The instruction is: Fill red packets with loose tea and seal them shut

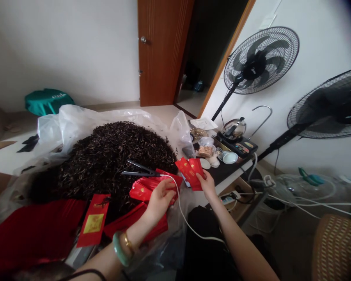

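Note:
My right hand (206,182) pinches a few red tea packets (190,170) with gold print, held up over the table's near edge. My left hand (160,196) is half curled with its fingers apart, at the right end of a row of red packets (142,188); I see nothing held in it. A black hair straightener (140,170) with a white cord lies open, its jaws over a large heap of dark loose tea leaves (119,148). Nearer me lies a flat red packet (94,220) with a yellow label.
Clear plastic sheeting (76,117) surrounds the heap. On the right, a dark tea table (222,177) bears small cups, a glass kettle (234,128) and its base. Two standing fans (254,66) are behind it. A woven chair back (337,246) is near right.

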`<state>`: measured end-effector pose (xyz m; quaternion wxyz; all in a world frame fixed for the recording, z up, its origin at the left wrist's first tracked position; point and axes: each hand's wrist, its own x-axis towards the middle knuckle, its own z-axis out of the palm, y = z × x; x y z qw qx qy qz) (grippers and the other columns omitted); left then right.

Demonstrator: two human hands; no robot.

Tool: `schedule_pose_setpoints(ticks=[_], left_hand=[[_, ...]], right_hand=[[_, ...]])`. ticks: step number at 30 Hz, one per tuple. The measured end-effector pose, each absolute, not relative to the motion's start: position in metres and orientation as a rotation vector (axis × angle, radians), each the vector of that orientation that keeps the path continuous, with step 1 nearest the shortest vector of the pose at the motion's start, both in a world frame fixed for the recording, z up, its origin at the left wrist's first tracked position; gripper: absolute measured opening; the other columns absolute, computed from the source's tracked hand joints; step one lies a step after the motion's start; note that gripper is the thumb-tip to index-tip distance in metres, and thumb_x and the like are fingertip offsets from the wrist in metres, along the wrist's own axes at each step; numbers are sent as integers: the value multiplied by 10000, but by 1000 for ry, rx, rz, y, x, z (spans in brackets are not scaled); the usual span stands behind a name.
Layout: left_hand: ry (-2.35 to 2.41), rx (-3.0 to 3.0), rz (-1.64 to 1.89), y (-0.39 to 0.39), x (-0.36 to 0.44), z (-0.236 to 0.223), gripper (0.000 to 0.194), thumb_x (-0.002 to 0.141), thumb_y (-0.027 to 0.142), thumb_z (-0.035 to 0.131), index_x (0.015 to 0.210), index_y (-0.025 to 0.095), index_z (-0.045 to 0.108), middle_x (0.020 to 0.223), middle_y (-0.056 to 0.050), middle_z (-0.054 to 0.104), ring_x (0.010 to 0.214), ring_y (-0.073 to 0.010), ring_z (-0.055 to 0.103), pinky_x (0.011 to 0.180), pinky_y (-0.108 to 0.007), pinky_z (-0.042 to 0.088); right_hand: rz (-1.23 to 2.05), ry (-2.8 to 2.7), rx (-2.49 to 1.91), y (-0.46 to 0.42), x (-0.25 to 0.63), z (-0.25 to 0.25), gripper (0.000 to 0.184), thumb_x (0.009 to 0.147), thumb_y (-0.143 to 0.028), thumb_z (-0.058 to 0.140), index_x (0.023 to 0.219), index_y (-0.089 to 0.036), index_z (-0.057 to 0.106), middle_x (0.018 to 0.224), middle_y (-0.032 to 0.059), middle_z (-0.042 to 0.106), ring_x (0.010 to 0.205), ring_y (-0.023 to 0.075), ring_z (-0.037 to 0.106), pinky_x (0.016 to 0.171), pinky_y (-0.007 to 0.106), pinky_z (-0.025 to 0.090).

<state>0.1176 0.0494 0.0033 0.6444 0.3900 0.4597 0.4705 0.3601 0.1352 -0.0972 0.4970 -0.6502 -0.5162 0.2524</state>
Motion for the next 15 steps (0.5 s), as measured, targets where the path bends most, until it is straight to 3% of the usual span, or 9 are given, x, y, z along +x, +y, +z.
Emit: schedule_pose_setpoints(ticks=[8,15], left_hand=[[1221,923,1124,32,85,-24,483,642,378,595,1062,140,583,998,-95,658,681,-139,634,522,-231,488],[1250,940,1060,27,72,-4,481,635,386,591,1053,148,576,990,-74,634,656,-132,632,511,-234,480]], right_hand=[[486,-1349,-1668,144,352,-115,590,766,-413,527,1279,-127,472,1266,177,582,1133,286,577,973,465,446],[430,-1519,-1672,151,349,-114,421,793,-345,494,1158,-160,595,1192,143,636,1127,283,566,998,483,413]])
